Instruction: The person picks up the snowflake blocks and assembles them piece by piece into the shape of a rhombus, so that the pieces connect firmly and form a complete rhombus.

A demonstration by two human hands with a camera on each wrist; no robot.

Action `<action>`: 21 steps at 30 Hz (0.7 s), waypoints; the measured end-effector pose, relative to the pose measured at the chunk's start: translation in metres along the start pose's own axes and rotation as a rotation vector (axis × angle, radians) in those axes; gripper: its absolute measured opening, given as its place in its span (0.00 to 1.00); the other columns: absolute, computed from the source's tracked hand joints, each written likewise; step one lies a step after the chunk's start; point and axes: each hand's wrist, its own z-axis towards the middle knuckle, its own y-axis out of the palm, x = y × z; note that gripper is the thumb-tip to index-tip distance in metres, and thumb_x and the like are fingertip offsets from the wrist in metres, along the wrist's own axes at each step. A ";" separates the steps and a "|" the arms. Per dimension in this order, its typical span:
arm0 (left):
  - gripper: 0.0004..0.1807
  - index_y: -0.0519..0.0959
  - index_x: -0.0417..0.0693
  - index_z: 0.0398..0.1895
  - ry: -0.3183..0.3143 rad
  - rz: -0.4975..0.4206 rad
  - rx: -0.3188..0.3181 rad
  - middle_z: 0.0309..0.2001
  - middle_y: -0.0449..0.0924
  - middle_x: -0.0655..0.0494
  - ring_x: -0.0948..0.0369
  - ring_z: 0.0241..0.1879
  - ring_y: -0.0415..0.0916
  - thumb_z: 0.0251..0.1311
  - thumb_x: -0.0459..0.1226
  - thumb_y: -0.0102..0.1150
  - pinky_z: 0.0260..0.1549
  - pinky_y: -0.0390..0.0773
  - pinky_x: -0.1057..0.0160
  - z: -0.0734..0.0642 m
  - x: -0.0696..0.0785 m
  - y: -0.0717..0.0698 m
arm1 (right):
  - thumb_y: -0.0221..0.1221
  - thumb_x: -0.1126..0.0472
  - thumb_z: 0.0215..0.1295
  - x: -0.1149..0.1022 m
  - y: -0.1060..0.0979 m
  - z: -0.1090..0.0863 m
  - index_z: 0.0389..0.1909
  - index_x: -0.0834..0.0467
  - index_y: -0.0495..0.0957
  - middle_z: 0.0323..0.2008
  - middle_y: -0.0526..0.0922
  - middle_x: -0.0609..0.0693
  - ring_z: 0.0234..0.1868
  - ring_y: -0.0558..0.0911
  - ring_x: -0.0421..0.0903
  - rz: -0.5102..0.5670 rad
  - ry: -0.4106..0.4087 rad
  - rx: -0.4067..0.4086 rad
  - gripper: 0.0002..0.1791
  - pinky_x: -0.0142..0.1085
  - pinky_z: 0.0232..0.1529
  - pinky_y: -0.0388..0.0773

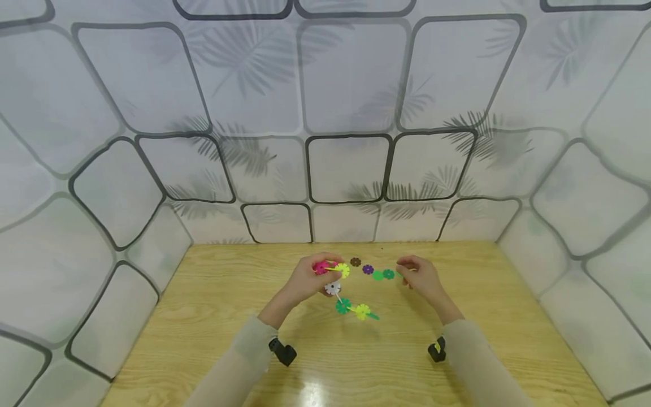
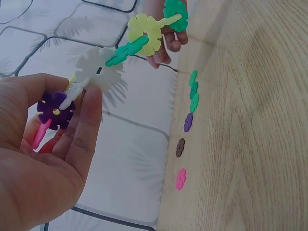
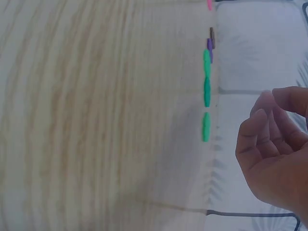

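Note:
My left hand (image 1: 307,281) grips a chain of interlocking flower-shaped plastic discs (image 2: 98,70), raised above the table. A purple disc (image 2: 54,111) and a pink disc (image 2: 42,134) sit among the curled fingers. From a white disc (image 1: 333,288), green and yellow discs trail off toward the front right. My right hand (image 1: 421,277) hovers beside the right end of a row of loose discs, its fingers bent and the thumb near the index fingertip. Nothing shows between them in the right wrist view (image 3: 274,139). Closest to it lies a light green disc (image 3: 206,127).
Along the back of the wooden table (image 1: 213,328) the row also holds a dark green disc (image 1: 389,274), a purple one (image 1: 368,269), a brown one (image 1: 355,262) and a pink one (image 2: 181,179). A patterned cloth wall (image 1: 346,169) encloses the back and sides.

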 end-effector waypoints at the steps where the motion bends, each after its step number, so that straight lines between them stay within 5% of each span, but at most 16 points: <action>1: 0.20 0.81 0.42 0.63 0.001 0.000 0.000 0.61 0.81 0.35 0.59 0.39 0.88 0.70 0.32 0.66 0.29 0.91 0.52 0.000 0.000 0.000 | 0.60 0.63 0.77 0.002 0.000 0.000 0.58 0.70 0.79 0.46 0.87 0.65 0.28 0.85 0.48 -0.006 0.005 0.002 0.17 0.32 0.25 0.78; 10: 0.20 0.81 0.42 0.64 -0.005 -0.010 -0.006 0.59 0.81 0.36 0.62 0.32 0.86 0.70 0.32 0.66 0.34 0.89 0.37 -0.001 0.000 0.000 | 0.60 0.65 0.75 0.021 -0.001 0.003 0.61 0.69 0.78 0.50 0.83 0.65 0.33 0.84 0.47 -0.044 0.078 0.005 0.19 0.30 0.28 0.81; 21: 0.20 0.81 0.42 0.64 -0.009 0.000 -0.011 0.54 0.82 0.36 0.63 0.29 0.84 0.71 0.33 0.66 0.35 0.89 0.36 -0.002 0.002 0.000 | 0.61 0.66 0.71 0.038 -0.001 0.007 0.59 0.71 0.79 0.47 0.84 0.66 0.41 0.85 0.50 -0.121 0.054 -0.010 0.19 0.30 0.32 0.80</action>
